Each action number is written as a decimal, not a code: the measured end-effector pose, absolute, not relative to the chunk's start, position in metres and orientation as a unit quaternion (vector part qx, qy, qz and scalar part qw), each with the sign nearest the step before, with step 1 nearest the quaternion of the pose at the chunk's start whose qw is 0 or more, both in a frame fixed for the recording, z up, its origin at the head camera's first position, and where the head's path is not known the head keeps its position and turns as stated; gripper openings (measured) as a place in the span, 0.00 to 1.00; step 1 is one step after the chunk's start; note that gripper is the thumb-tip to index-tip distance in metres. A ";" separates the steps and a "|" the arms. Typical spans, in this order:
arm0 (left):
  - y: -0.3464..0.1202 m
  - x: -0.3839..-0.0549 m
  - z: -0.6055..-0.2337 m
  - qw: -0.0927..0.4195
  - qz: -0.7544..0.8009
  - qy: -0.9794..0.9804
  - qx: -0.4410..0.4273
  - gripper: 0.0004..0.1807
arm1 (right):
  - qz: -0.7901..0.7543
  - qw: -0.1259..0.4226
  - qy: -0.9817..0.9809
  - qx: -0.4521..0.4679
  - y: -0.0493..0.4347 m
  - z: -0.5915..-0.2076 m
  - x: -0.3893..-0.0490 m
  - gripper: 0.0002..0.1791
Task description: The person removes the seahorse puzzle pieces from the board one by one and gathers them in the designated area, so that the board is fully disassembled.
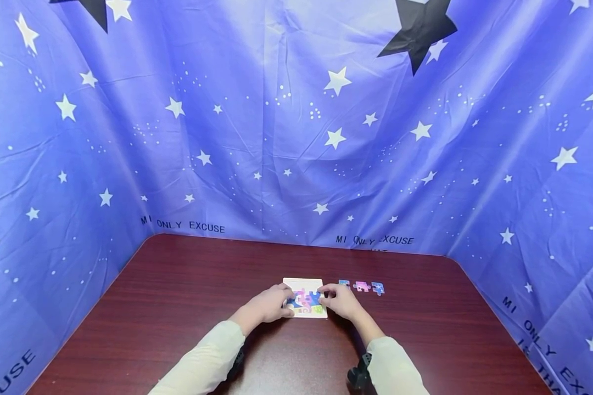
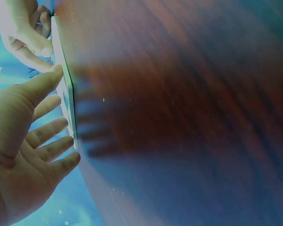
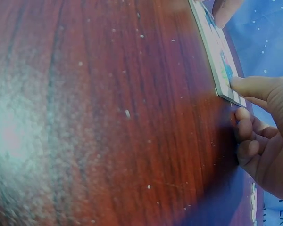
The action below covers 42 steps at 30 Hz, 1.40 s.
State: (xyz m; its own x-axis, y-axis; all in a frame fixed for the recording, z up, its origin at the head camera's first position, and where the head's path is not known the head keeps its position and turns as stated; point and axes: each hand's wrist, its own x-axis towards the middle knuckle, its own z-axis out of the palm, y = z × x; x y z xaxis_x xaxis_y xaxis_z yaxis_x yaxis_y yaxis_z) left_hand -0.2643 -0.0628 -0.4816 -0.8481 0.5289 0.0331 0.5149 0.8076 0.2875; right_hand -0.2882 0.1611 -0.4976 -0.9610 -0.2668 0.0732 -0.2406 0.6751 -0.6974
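A flat white-framed puzzle board (image 1: 303,282) lies on the table with pink, blue and green jigsaw pieces in it. At its left edge rests my left hand (image 1: 274,304), its fingers fairly straight and spread in the left wrist view, thumb near the front corner. My right hand (image 1: 342,300) is at the board's right side, with thumb and forefinger on a blue puzzle piece (image 1: 314,299), seeming to pinch it. The right wrist view shows that thumb (image 3: 254,87) on the board, the other fingers curled beside its edge. My fingertips partly hide the pieces.
Right of the board lie three loose pieces: a blue one (image 1: 344,283) partly behind the right hand, a pink one (image 1: 362,286) and another blue one (image 1: 378,288). The dark red wooden table (image 1: 188,285) is enclosed by a blue star-printed cloth (image 1: 277,137).
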 end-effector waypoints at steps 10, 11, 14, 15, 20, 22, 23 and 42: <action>-0.056 -0.263 -0.486 0.002 0.123 0.938 0.324 0.21 | -0.384 0.032 0.912 -0.137 0.161 -0.495 -0.289 0.12; -0.055 -0.262 -0.485 0.001 0.121 0.937 0.328 0.21 | -0.386 0.033 0.912 -0.136 0.161 -0.495 -0.289 0.12; -0.054 -0.261 -0.485 0.001 0.113 0.935 0.338 0.21 | -0.390 0.037 0.910 -0.136 0.161 -0.494 -0.288 0.12; -0.054 -0.260 -0.484 0.001 0.110 0.934 0.341 0.21 | -0.390 0.035 0.910 -0.139 0.161 -0.494 -0.288 0.12; -0.055 -0.259 -0.484 -0.002 0.101 0.930 0.354 0.19 | -0.391 0.036 0.909 -0.141 0.161 -0.494 -0.287 0.13; -0.055 -0.258 -0.485 -0.005 0.103 0.928 0.359 0.18 | -0.392 0.039 0.909 -0.139 0.160 -0.495 -0.288 0.14; -0.055 -0.259 -0.485 -0.006 0.104 0.927 0.360 0.18 | -0.392 0.040 0.908 -0.141 0.160 -0.495 -0.288 0.14; -0.053 -0.261 -0.485 -0.004 0.097 0.931 0.352 0.17 | -0.404 0.061 0.903 -0.134 0.160 -0.491 -0.290 0.15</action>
State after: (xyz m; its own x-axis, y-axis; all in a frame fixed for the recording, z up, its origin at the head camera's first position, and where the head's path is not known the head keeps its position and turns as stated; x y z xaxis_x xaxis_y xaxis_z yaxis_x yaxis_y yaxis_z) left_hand -0.2607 -0.0526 -0.4850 -0.7518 0.6551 0.0750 0.6566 0.7331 0.1774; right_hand -0.2897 0.1598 -0.4914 -0.9566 -0.2914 -0.0023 -0.1922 0.6370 -0.7465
